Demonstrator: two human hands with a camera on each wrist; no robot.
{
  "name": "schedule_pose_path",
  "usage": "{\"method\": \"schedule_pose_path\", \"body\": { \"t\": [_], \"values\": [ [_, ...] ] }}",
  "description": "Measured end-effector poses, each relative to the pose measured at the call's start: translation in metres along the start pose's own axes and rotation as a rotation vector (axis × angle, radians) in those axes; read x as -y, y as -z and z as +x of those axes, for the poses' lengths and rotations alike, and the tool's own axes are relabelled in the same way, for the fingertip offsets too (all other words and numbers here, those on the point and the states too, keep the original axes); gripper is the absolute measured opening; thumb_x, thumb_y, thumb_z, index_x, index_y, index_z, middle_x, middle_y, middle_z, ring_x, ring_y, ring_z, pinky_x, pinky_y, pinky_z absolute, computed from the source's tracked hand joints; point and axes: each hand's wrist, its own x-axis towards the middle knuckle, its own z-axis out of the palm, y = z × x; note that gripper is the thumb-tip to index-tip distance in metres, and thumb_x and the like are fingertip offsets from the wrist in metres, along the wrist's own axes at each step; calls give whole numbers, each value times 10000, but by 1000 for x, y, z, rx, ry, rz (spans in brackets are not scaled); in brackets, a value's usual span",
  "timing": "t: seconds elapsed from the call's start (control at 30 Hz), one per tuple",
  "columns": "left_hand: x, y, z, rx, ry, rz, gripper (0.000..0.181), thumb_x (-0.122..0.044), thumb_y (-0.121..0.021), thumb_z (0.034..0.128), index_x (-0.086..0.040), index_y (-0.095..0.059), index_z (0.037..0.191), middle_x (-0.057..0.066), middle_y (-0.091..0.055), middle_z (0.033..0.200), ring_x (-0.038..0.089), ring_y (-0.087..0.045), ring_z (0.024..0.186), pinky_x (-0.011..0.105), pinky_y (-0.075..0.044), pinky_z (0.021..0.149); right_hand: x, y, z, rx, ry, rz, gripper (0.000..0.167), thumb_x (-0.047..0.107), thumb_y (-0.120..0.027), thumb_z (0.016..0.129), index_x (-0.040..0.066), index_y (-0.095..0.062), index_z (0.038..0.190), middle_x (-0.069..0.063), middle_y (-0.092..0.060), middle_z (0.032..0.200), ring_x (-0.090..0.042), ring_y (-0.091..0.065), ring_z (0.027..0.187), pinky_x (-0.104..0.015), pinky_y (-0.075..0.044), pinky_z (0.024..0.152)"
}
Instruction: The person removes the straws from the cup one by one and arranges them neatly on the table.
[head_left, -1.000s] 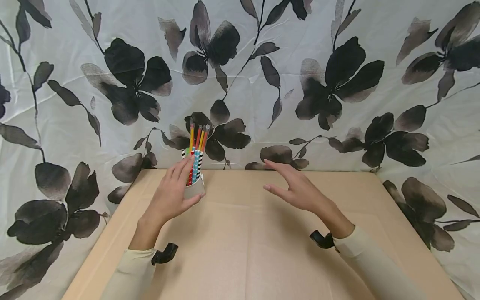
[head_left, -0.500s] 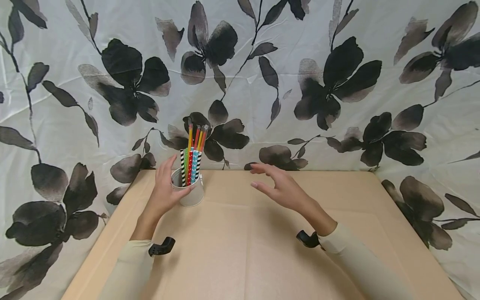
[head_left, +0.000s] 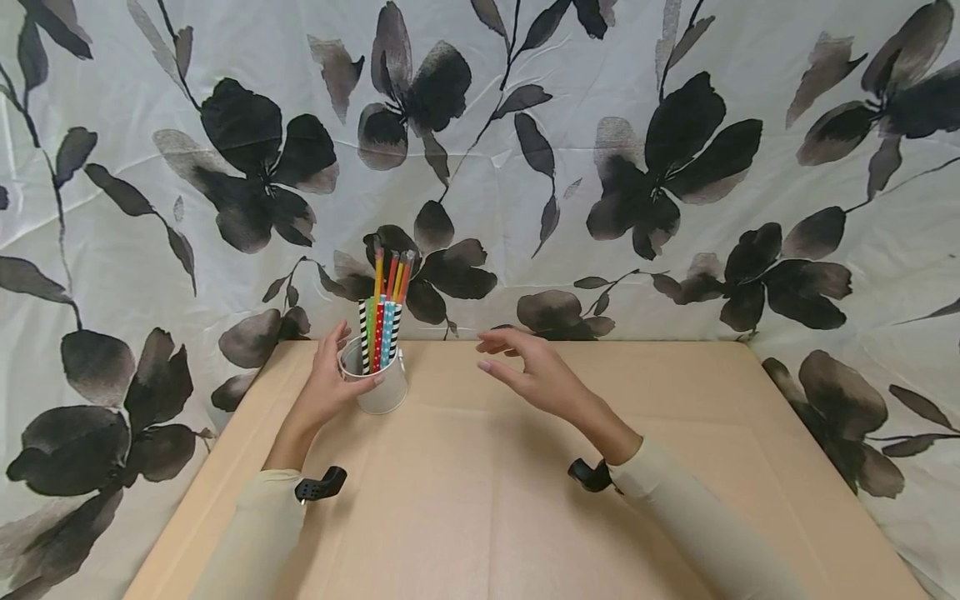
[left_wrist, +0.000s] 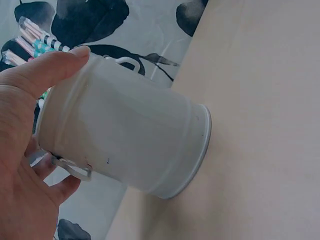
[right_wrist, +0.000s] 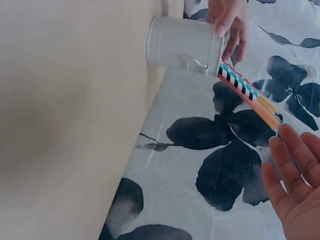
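A white metal bucket point(head_left: 384, 395) stands upright near the back left of the table, holding several pencils point(head_left: 387, 321) with striped, dotted and green patterns. My left hand point(head_left: 322, 387) is around its left side, thumb on the near rim and fingers beyond. The left wrist view shows the thumb of my left hand point(left_wrist: 25, 115) on the rim of the bucket point(left_wrist: 130, 125), with fingertips by the handle. To the right of the bucket, my right hand point(head_left: 542, 377) hovers apart from it, fingers loosely bent and nothing held. The right wrist view shows my right hand point(right_wrist: 297, 180) palm up, its fingers spread.
The light wood-coloured table point(head_left: 487, 500) ends just behind the bucket. Beyond that edge hangs a white cloth point(head_left: 525, 208) with dark flowers. A black band point(head_left: 321, 484) is on my left wrist, another point(head_left: 589, 475) on my right.
My left hand has shifted from in front of the pencils to the bucket's left side, uncovering the bucket. My right hand has moved left, closer to it. The bucket stays about where it was.
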Motion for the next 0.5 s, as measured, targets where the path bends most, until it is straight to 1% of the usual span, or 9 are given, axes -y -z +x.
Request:
{"method": "schedule_pose_path", "body": {
  "t": [0.13, 0.27, 0.4, 0.5],
  "values": [
    [7, 0, 2, 27, 31, -53, 1193, -290, -876, 810, -165, -28, 1640, 179, -154, 1630, 402, -209, 1484, 647, -204, 1176, 2, -7, 6, -4, 12, 20, 424, 329, -688, 982, 160, -620, 1365, 32, -715, 1200, -121, -651, 1130, -402, -522, 987],
    [10, 1, 3, 50, 64, -92, 1172, -293, -859, 828, -154, -24, 1639, 193, -154, 1622, 411, -193, 1490, 644, -201, 1180, 6, -13, 11, -4, 24, 54, 415, 303, -688, 984, 143, -623, 1362, -9, -732, 1170, -130, -663, 1109, -404, -532, 969],
    [9, 3, 3, 74, 106, -128, 1114, -276, -833, 857, -129, -44, 1631, 206, -148, 1628, 421, -169, 1506, 631, -195, 1189, 9, -19, 15, 0, 10, 64, 418, 297, -686, 986, 142, -618, 1368, -29, -737, 1163, -126, -666, 1097, -415, -536, 965],
    [10, 4, 5, 93, 137, -157, 1058, -240, -820, 871, -101, -81, 1617, 217, -152, 1620, 423, -175, 1507, 604, -207, 1195, 11, -23, 18, 6, -8, 66, 419, 306, -681, 988, 142, -616, 1368, -2, -736, 1159, -114, -663, 1098, -406, -537, 964]
  ]
}}
